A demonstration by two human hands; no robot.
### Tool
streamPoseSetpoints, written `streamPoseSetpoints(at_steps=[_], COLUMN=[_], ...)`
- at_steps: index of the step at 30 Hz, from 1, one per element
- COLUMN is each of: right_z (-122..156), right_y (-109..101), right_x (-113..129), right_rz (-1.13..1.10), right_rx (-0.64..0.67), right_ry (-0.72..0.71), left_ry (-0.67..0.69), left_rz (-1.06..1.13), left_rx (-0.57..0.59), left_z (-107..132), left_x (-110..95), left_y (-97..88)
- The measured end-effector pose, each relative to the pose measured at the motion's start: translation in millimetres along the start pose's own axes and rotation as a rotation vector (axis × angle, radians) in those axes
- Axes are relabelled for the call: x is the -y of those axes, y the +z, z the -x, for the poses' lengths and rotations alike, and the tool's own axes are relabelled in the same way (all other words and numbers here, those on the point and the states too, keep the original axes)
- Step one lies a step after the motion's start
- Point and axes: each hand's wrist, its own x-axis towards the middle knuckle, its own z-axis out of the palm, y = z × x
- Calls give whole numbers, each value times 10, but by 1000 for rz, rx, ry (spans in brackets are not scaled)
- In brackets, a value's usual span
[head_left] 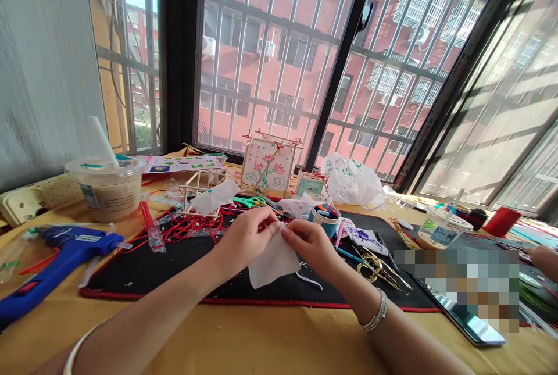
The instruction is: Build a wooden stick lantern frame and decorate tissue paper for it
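Note:
A thin white sheet (274,261), paper or cloth, hangs from my fingers over the black mat (174,279). My left hand (253,235) pinches its top edge from the left. Close beside it, my right hand (311,241) pinches the same edge, the fingertips of both hands nearly touching. Tangled red cord (196,227) lies to the left of my left hand, with green-handled scissors (250,202) behind it. Just past my right hand is a small tub of pens (326,222). Gold-handled scissors (375,267) rest on the mat to the right.
A blue glue gun (74,253) and a lidded drink cup (104,186) stand at left. Behind are a framed lotus picture (268,164), a small stick frame (203,186) and a plastic bag (353,180). A phone (479,328) and another person's hand (544,261) are at right.

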Motion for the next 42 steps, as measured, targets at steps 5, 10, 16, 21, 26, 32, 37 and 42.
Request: streamPoseSetpoints(at_steps=[5,10,16,21,26,32,37,42], right_z=[20,20,3,19,48,36,47,96], right_y=[8,76,82,34,-6,-59,-328,-808], right_x=[74,53,35,117,187,251,248,235], right_rz=[-28,-55,-64,-138,-414,-125,514,927], right_rx=[-71,-6,56,93,130,274,323,189], right_ry=[-6,13,-8,-9,157,307,286,335], left_ry=[-7,18,87,95,33,-213,-229,-55], left_rz=[-16,-32,-151,-172,-235,12,-214,-396], left_rx=[-21,79,116,86,-32,-94,-154,26], left_z=[10,14,18,18,11,-65,-90,-25], left_x=[-61,-24,10,-11,-43,73,182,131], left_y=[8,-52,-50,-72,-106,-250,-337,-133])
